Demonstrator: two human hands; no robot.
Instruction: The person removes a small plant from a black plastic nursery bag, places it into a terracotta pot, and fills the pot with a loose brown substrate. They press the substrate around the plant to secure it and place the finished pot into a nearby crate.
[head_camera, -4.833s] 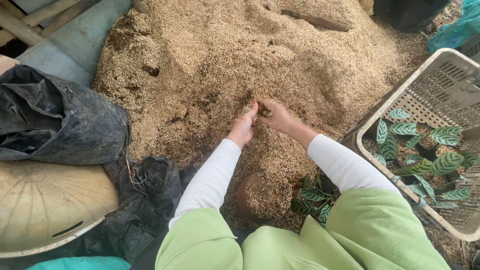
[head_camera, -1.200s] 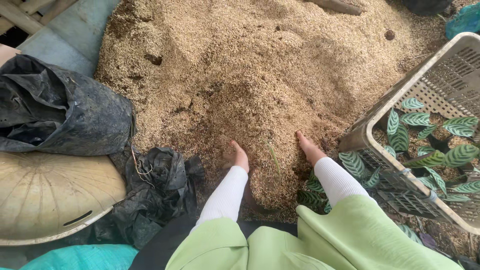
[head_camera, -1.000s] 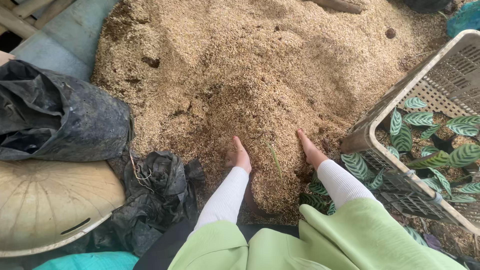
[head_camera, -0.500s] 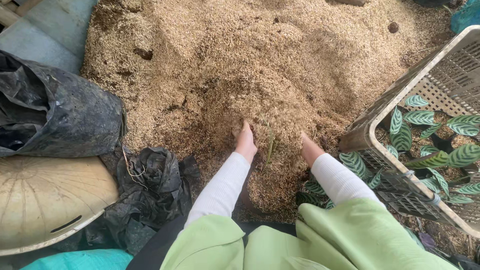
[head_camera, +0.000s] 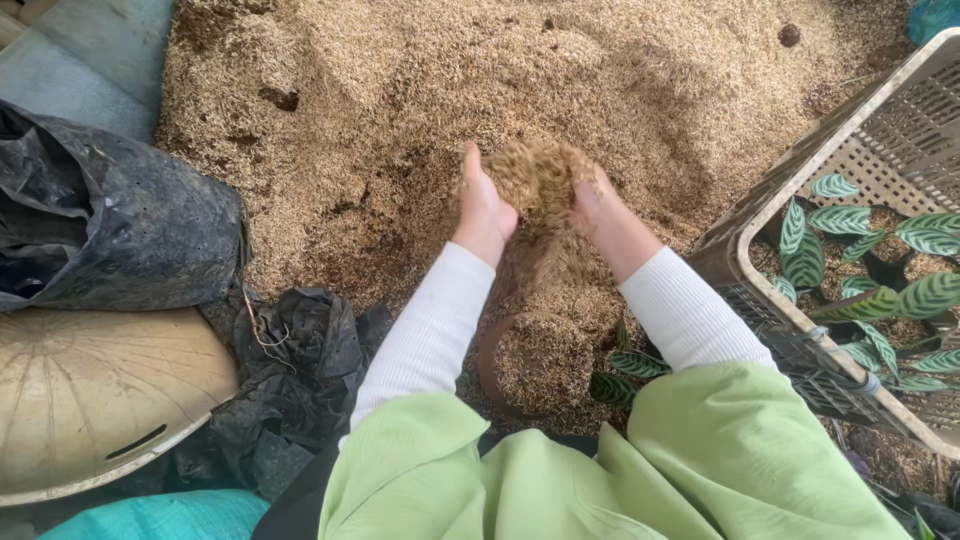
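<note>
Husk-brown potting mix fills my cupped hands: left hand and right hand press together around a scoop of husk mix, lifted above the big heap so it spills into the small pot between my knees. A leafy plant crowds the pot's side; the plastic crate of seedlings hems in my right, black bags my left.

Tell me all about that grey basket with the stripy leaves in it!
The basket is a pale grey plastic crate with slotted, lattice-like walls and a thick rim. It sits tilted at the right of the husk pile, its near corner beside the person's right hand, apart from it. Inside stand small plants with dark green, pale-striped leaves, potted in husk-like filling. Only part of it shows; the rest runs off the picture.
</note>
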